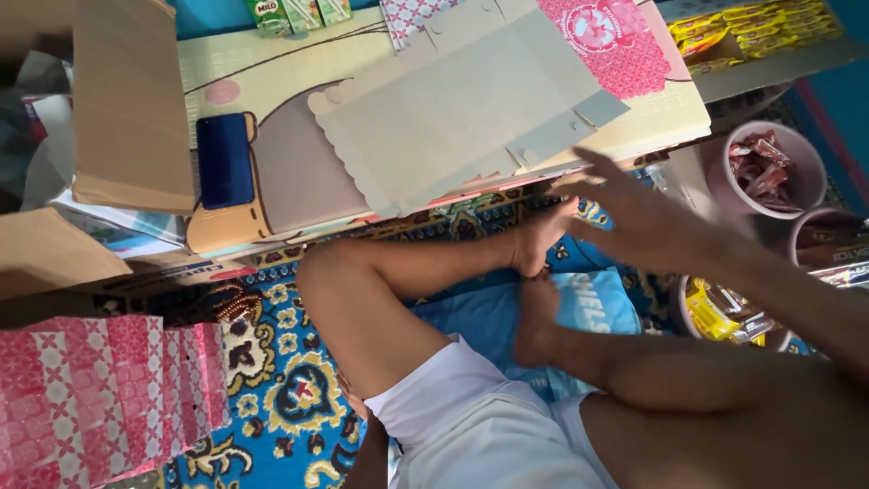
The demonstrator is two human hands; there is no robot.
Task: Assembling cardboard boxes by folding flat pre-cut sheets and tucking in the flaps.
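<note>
Left hand (358, 412): barely showing beside the thigh; cannot tell its fingers' state.
Right hand (634, 213): reaching out, fingers spread wide, holding nothing.
Cardboard sheet (462, 100): lying flat on the low bench (235, 72), just beyond the fingertips.
Risk: a careless grab is likely creasing the scalloped flaps.

I see right hand (634, 213) spread open, fingers reaching toward flat unfolded grey cardboard box blank (462, 109) on low table (670, 118); left hand mostly hidden behind left leg. Dark blue phone (225, 160) left on table. Pink patterned box stack (100, 398) lower left. Pink bowls of wrapped sweets (769, 167) at right. I sit cross-legged on patterned rug (290, 389)
</note>
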